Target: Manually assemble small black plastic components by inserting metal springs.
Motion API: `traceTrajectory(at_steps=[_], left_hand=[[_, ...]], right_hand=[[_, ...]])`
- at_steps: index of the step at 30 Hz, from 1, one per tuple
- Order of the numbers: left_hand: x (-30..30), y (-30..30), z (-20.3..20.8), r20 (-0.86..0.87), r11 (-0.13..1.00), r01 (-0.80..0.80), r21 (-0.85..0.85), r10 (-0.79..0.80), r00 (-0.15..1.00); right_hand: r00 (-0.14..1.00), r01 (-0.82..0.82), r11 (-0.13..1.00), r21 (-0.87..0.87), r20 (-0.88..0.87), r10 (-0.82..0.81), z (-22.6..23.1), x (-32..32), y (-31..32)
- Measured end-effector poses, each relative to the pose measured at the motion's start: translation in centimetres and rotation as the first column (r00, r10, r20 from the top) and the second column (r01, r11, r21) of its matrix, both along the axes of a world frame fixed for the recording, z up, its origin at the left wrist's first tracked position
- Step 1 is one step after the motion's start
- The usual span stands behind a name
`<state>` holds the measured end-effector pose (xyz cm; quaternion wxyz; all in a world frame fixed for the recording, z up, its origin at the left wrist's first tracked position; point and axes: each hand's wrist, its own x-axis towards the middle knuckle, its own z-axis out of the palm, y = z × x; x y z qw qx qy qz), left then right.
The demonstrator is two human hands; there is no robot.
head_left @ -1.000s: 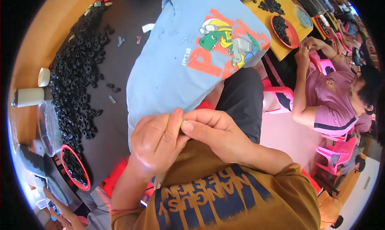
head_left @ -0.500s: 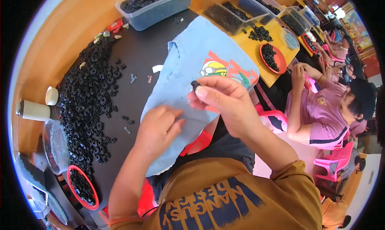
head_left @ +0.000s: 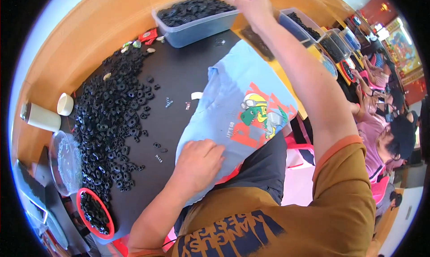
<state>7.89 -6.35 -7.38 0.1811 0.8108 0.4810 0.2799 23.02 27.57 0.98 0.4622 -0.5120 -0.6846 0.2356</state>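
Note:
My right hand is stretched out to the far side, its fingertips pinched together at the right end of a clear plastic bin heaped with small black plastic parts. What sits between those fingertips is too small to make out. My left hand lies on a light blue T-shirt with a cartoon print, spread across my lap and the table edge. Its fingers are curled in, and their tips are hidden. Left of the shirt, a big pile of black plastic parts covers the dark table.
Small springs lie loose near the pile. A clear round dish, a red-rimmed bowl of black parts, a white cup and a pale bottle stand at left. More bins line the right; a co-worker sits there.
My right hand has gone from over the shirt, where it pinched a small black part, up to the far bin. My left hand stays low over the shirt. The view has shifted slightly.

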Motion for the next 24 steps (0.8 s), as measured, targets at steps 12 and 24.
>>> traceTrajectory(at_steps=[12, 24], left_hand=[[-0.3, 0.4, -0.7, 0.122, 0.999, 0.027, -0.027, -0.024, 0.992], [0.1, -0.7, -1.1, 0.076, 1.000, 0.003, -0.014, -0.002, 0.997]], right_hand=[[0.863, -0.150, 0.922, 0.356, 0.503, -0.054, -4.7, -1.7, 7.0], [0.939, -0.328, 0.944, -0.035, 0.101, 0.329, -3.4, 5.4, -13.3]])
